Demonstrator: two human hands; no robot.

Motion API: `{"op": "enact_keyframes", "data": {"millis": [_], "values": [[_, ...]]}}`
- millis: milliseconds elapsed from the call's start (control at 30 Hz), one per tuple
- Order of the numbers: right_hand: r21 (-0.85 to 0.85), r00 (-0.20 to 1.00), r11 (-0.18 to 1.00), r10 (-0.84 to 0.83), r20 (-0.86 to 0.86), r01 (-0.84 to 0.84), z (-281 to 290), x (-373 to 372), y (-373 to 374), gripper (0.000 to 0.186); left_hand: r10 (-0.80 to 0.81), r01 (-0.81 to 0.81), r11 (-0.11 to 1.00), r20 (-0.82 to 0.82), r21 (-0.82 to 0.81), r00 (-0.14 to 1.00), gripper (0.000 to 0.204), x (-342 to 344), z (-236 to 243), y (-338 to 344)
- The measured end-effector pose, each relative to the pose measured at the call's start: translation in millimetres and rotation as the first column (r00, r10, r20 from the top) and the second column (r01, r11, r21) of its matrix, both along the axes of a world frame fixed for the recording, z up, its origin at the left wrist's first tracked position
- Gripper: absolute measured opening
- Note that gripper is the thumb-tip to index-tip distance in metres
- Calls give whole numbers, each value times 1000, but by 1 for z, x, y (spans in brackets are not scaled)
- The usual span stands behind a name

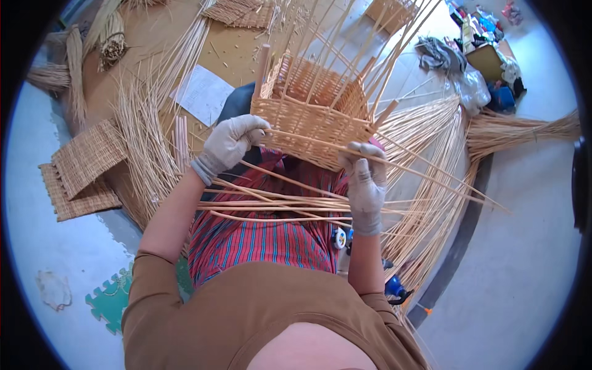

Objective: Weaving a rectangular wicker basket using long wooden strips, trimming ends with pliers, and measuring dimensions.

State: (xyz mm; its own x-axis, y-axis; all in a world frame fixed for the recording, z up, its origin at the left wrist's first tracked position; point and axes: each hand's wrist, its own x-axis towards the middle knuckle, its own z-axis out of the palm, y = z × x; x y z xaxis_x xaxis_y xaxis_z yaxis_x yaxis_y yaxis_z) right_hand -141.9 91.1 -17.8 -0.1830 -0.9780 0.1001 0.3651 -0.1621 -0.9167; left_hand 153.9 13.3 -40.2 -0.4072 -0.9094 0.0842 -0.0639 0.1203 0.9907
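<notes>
A square, partly woven wicker basket (pixel 308 123) leans above my lap, with thick corner posts (pixel 385 115) and tall thin canes (pixel 398 52) rising from its walls. My left hand (pixel 231 145), in a whitish glove, is closed at the basket's near left corner, pinching a long cane (pixel 303 139). That cane runs across the basket's near wall to my right hand (pixel 365 179), also gloved, whose fingers are curled round it. Past the right hand, cane ends stick out to the right. Loose canes (pixel 277 206) lie across the striped red cloth (pixel 265 243) on my lap.
Spread canes (pixel 145 129) lie at the left, others (pixel 425 148) at the right. Woven panels (pixel 92 157) rest on the floor at the left. A white sheet (pixel 203 94) lies beyond my left hand. Bags and clutter (pixel 487 58) sit far right; a tape measure (pixel 338 238) is beside my lap.
</notes>
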Motion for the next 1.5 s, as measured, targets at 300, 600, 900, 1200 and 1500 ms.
{"op": "enact_keyframes", "data": {"millis": [300,600,900,1200,1500], "values": [[101,955,951,-285,-87,293,-18,-20,-51,8,408,-412,893,-59,-181,911,60,-24,-35,-46],[136,976,978,-131,-174,156,-4,-26,-67,8,433,-433,901,-33,8,901,51,-21,-32,-46],[134,981,982,-113,-159,135,-12,-40,-88,8,259,-204,959,315,-197,913,81,-60,3,-51],[55,922,972,-196,-334,226,-10,-28,-86,12,91,-129,975,202,181,975,25,-63,-6,-62],[-482,432,876,-433,-791,-4,84,87,-201,73,340,-352,897,92,267,936,30,-82,-18,-66]]}}
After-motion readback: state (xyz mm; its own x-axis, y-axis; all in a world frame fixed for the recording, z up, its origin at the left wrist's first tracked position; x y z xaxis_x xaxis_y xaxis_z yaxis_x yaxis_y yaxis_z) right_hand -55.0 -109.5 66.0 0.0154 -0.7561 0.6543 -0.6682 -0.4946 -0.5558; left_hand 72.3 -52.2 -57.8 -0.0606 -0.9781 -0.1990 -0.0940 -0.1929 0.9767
